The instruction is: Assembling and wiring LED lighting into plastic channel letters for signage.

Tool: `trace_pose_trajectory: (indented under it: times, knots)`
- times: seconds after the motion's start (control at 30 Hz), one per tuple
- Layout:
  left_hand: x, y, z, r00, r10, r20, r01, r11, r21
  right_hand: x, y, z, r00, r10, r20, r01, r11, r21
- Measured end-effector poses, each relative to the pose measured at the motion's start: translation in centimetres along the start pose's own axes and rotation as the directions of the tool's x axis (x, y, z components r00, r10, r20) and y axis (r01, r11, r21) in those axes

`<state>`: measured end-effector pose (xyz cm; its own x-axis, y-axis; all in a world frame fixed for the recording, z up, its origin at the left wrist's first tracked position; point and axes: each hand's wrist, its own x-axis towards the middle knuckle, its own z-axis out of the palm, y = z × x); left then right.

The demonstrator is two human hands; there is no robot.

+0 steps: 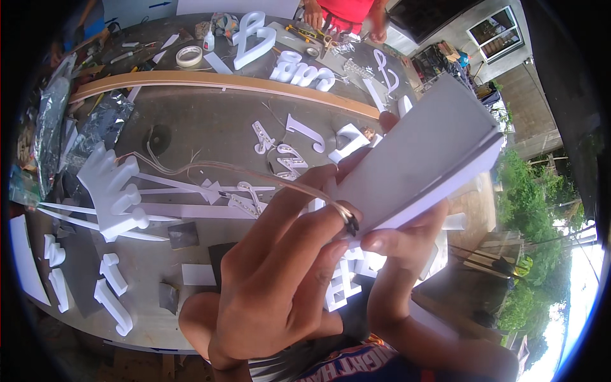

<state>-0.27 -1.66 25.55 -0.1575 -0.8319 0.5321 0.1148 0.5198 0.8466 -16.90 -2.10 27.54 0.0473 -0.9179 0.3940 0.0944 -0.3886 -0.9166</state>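
Observation:
Close in front of me, my right hand [407,239] grips a white box-shaped piece [420,140] with flat faces and a thin side wall, its thumb on the lower edge. My left hand [280,267] is closed, thumb and fingers pinching a thin clear twin cable [299,185] beside the piece's near corner. The cable's dark end lies at those fingertips. From there it runs left over the table to a white crown-shaped piece [114,194]. Whether the cable end touches the white piece I cannot tell.
White letters with small lights [289,159] lie mid-table, and more white letters [113,305] at the near left. A long tan strip [223,81] crosses the table. Beyond it are a tape roll [189,56], a glue bottle [209,41] and scissors [328,44]. A person in red [347,9] stands across.

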Motion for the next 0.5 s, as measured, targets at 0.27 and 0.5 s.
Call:
trace_pose_trajectory:
  times: [0.27, 0.5]
  knots:
    - [0.1, 0.5, 0.0, 0.999, 0.011, -0.04, -0.008, 0.998, 0.07, 0.3, 1.2, -1.1, 0.988, -0.114, 0.103, 0.114, 0.993, 0.008]
    - [0.2, 0.7, -0.1, 0.999, 0.054, -0.006, -0.054, 0.994, 0.09, 0.4, 1.8, -1.8, 0.993, -0.113, 0.027, 0.114, 0.993, -0.031]
